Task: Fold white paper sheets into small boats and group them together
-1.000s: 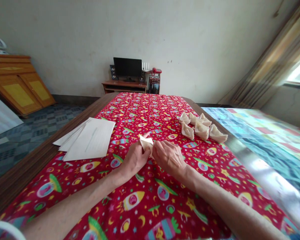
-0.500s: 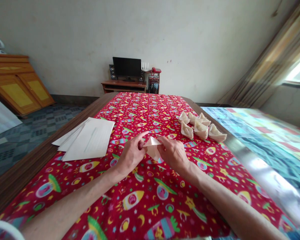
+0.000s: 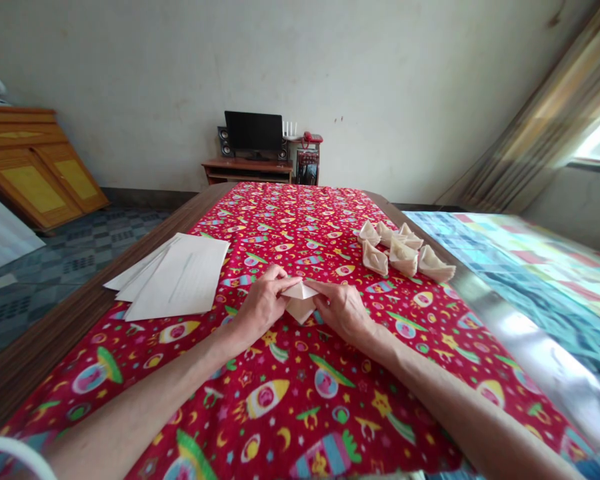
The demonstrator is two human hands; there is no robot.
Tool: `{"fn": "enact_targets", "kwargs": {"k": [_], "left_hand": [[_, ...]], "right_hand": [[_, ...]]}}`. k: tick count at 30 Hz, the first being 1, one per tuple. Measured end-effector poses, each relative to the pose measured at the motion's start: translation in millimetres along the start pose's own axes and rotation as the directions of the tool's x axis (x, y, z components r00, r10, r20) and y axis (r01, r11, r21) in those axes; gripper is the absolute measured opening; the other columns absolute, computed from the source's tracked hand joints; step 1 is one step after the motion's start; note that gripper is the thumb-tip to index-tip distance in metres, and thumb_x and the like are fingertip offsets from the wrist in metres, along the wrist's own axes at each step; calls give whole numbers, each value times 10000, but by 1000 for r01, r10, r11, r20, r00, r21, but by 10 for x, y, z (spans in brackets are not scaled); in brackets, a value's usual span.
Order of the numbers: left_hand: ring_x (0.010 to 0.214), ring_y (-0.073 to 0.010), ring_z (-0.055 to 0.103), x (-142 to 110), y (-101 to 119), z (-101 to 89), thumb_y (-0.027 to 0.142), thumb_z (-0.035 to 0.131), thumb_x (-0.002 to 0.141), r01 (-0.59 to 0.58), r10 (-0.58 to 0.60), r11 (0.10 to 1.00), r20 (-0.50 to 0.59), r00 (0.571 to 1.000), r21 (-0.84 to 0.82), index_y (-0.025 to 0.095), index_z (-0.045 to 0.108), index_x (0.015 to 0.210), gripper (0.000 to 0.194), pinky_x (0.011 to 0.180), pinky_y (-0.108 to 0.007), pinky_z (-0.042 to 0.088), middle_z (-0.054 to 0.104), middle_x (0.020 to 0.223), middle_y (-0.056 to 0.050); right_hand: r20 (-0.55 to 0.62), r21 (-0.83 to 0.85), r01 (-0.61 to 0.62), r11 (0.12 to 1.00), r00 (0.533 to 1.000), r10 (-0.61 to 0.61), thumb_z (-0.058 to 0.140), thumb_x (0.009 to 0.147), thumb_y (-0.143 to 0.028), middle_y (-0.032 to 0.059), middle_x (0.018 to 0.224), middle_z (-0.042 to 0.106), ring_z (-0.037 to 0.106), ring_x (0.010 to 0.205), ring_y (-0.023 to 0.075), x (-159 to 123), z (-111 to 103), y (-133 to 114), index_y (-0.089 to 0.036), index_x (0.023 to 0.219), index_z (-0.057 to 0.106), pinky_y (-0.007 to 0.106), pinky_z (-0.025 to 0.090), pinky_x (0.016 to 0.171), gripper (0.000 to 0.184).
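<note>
A small folded piece of cream paper (image 3: 301,301) lies low over the red patterned tablecloth (image 3: 300,387), held between both hands. My left hand (image 3: 263,305) pinches its left edge with fingers closed on it. My right hand (image 3: 343,308) grips the right side, forefinger stretched along the top fold. Both forearms reach in from the near edge.
Several finished folded paper boats (image 3: 403,251) are grouped at the right of the cloth. A stack of white sheets (image 3: 175,276) lies at the left. The wooden table edge (image 3: 45,347) borders the cloth. A bed with a colourful cover (image 3: 535,267) stands to the right.
The folded paper has come down from a raised position to just above the cloth, and both hands have lowered with it and flattened it.
</note>
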State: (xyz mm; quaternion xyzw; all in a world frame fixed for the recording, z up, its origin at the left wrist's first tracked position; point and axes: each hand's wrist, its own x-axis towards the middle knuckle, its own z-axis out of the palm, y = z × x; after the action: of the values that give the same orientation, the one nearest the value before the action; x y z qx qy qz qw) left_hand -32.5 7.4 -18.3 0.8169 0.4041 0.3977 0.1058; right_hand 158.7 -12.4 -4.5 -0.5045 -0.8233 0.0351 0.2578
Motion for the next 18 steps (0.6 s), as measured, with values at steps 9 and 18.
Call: {"fn": "enact_targets", "kwargs": {"k": [9,18], "left_hand": [[820,-182,523,-46,91,-89,75,428,834,-162,56,932,314,948,323,212,624,1053,324,726,-292,462,484,904,-44],[925,-225,511,0,90,-176,200,429,892,-295,88,859,446,891,419,179,513,1196,315,801,-354,468,495,1016,-82]], "right_hand": [[129,-236,120,964,987,-91,397,909,-254,35,786,584,507,649,130,-51,-19,19,-255,1034,648,240,248,540,280],[207,-313,168,935,973,-106,375,915,-260,53,843,544,457,665,142,-54,-109,-22,-236,998,632,254,200,509,271]]}}
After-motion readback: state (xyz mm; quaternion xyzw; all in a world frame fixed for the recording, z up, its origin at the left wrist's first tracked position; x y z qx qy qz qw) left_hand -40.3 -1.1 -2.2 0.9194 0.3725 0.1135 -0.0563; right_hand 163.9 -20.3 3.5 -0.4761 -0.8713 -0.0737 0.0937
